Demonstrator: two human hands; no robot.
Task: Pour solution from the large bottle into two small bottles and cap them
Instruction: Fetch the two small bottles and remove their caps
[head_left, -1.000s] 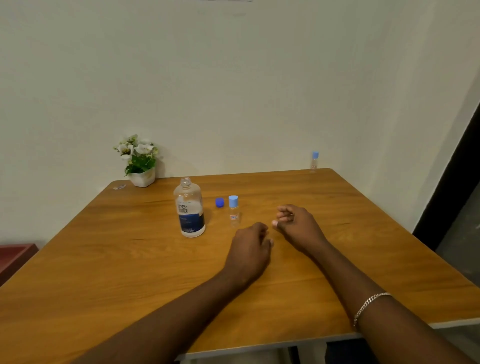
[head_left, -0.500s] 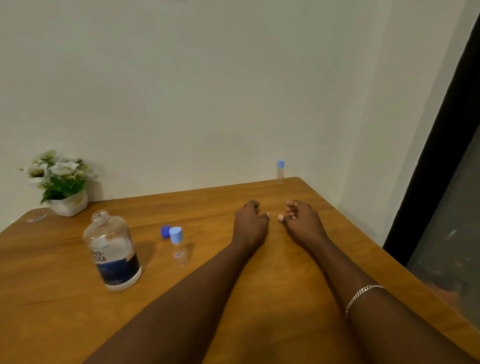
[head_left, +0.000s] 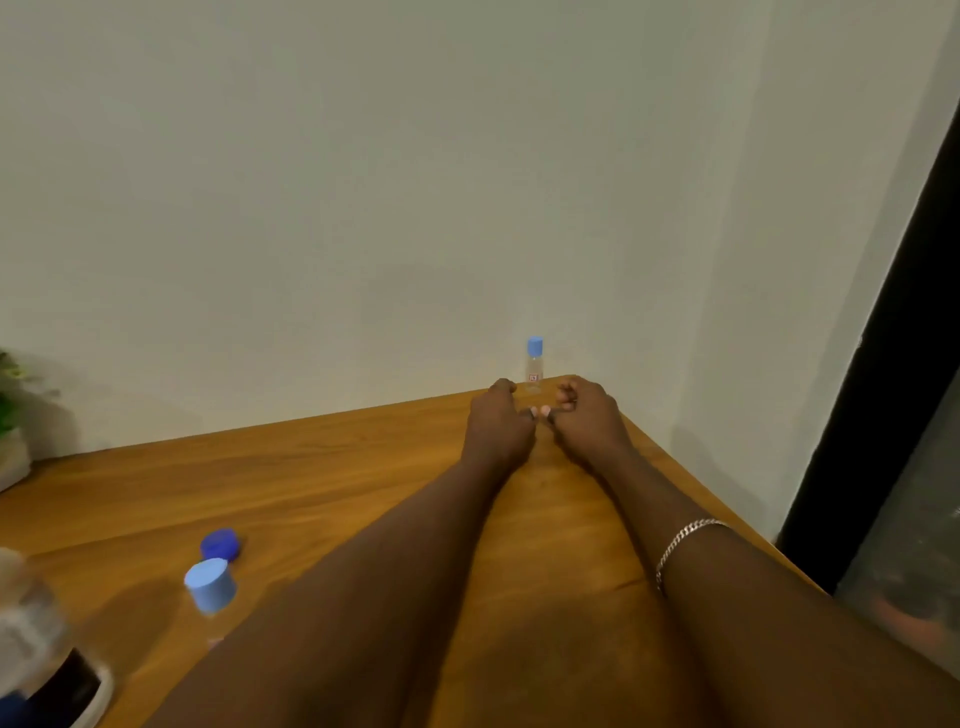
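At the far left edge of the wooden surface (head_left: 291, 467), a potted plant (head_left: 9, 415) is seen only in part. Low in the left corner, the large bottle (head_left: 47, 665) is cut off by the frame and blurred; whether it is capped cannot be told. To its right, a dark blue cap (head_left: 221, 544) lies loose on the surface. Just in front of the cap, the near small bottle (head_left: 210, 586) is stood upright with a light blue cap on. Further right, both arms are stretched towards the far corner. The left hand (head_left: 498, 426) is held with its fingers (head_left: 503, 387) loosely curled and nothing in them. Between the hands and just beyond them, the far small bottle (head_left: 534, 364), capped in light blue, is stood near the wall, untouched. The right hand (head_left: 589, 423) is likewise loosely curled, and nothing is held in it. A silver chain bracelet (head_left: 685, 540) is worn on the right wrist. A dark door frame (head_left: 883, 364) is seen at the right edge.
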